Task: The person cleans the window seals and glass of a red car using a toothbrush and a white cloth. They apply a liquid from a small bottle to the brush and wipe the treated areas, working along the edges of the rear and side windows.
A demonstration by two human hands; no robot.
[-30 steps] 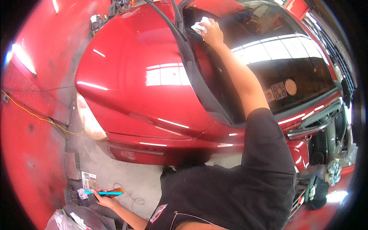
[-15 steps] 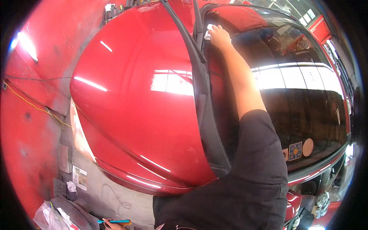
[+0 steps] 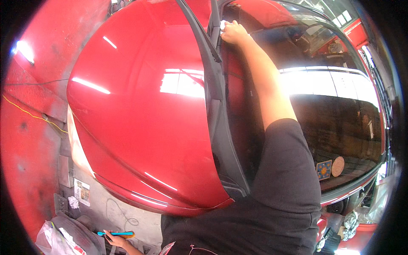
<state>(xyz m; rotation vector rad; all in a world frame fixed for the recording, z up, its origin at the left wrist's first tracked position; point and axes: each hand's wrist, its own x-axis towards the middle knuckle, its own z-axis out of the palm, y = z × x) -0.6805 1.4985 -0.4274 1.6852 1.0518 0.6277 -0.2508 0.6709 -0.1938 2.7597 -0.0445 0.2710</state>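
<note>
My right hand (image 3: 235, 33) is at the far lower corner of a red car's windshield (image 3: 246, 72), its fingers closed on a crumpled white cloth or wad of paper (image 3: 222, 25). The wad lies against the glass beside the black wiper cowl (image 3: 216, 85); most of it is hidden by the fingers. Down at the lower left, my left hand (image 3: 114, 240) grips a slim, bright blue tool (image 3: 121, 233) with a yellowish-brown end. That hand is held away from the car, above the grey floor. The tool's exact kind cannot be made out.
The red hood (image 3: 140, 97) fills the middle. A wiper arm (image 3: 197, 29) stands up near my right hand. At lower left are a clear plastic bag (image 3: 49, 240), a dark tire (image 3: 74, 231) and a crumpled paper (image 3: 73, 202). A yellow cord (image 3: 32, 112) crosses the red floor.
My right hand has slid slightly farther away and to the left along the glass edge. My left hand with the blue tool has risen further into view. The whole view has shifted a little.
</note>
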